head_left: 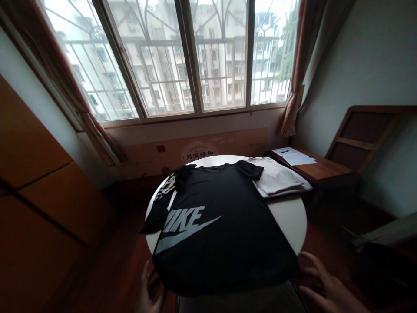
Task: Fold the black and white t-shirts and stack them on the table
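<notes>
A black T-shirt (228,226) with a grey printed logo lies spread on a round white table (289,217), its collar at the far side and its hem hanging over the near edge. My left hand (149,290) is beside the hem's left corner, fingers loosely bent and apart, with nothing visible in them. Off the right corner of the hem, my right hand (325,287) has its thumb and fingers spread. Whether either hand touches the cloth is hard to tell.
Left of the T-shirt lies another dark garment (159,213) with white and yellow print. Folded pale cloth (276,176) rests at the table's right. A wooden side table (329,167) with papers (295,156) stands beyond it. An orange-brown cabinet (42,208) is at left, windows ahead.
</notes>
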The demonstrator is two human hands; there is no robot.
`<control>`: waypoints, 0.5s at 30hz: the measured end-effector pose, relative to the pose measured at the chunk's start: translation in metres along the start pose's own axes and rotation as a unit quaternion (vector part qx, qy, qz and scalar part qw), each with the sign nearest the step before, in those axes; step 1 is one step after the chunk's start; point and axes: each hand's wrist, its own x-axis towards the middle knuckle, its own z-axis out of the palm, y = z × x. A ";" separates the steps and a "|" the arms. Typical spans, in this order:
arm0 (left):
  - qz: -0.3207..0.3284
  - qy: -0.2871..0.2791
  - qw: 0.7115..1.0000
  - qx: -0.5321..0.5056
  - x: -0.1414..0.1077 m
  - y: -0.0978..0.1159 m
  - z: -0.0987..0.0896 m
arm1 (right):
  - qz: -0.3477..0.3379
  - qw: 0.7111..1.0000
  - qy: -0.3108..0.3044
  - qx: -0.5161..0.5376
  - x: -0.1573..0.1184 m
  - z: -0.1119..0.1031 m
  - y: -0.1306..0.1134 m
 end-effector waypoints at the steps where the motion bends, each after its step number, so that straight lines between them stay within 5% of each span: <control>1: 0.004 0.016 1.000 0.001 -0.003 0.008 0.003 | -0.001 1.000 0.020 0.014 -0.001 0.006 0.002; 7: 0.083 0.119 0.989 0.001 -0.010 0.036 -0.006 | -0.023 0.991 0.029 0.132 -0.003 0.021 -0.022; 11: 0.032 0.118 0.993 -0.001 -0.008 0.041 -0.031 | 0.001 0.978 0.101 0.184 -0.002 0.016 -0.042; 15: -0.030 0.111 0.991 -0.073 -0.006 0.051 -0.043 | 0.023 0.977 0.099 0.185 0.000 0.009 -0.042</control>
